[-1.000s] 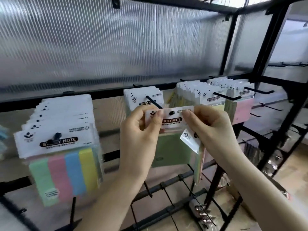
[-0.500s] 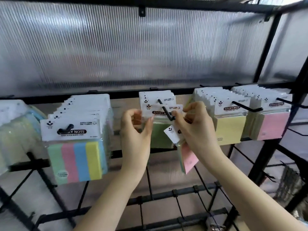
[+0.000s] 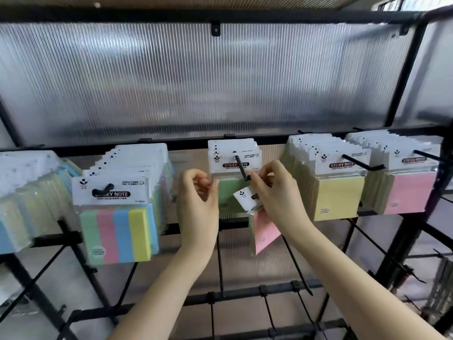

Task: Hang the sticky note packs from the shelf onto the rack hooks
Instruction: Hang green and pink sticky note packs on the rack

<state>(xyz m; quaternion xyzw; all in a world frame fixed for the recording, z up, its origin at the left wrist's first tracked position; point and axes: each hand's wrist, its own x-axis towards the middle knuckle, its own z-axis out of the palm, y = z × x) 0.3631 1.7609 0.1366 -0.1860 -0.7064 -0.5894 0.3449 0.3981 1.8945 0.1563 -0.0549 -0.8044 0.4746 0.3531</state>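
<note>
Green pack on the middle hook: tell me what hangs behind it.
Behind the green pack, more white header cards are stacked on the same hook. Their note pads are covered, so colours cannot be told.

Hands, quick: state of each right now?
Left hand: fingers curled, holding nothing visible.
Right hand: holds a tilted pink sticky note pack.
</note>
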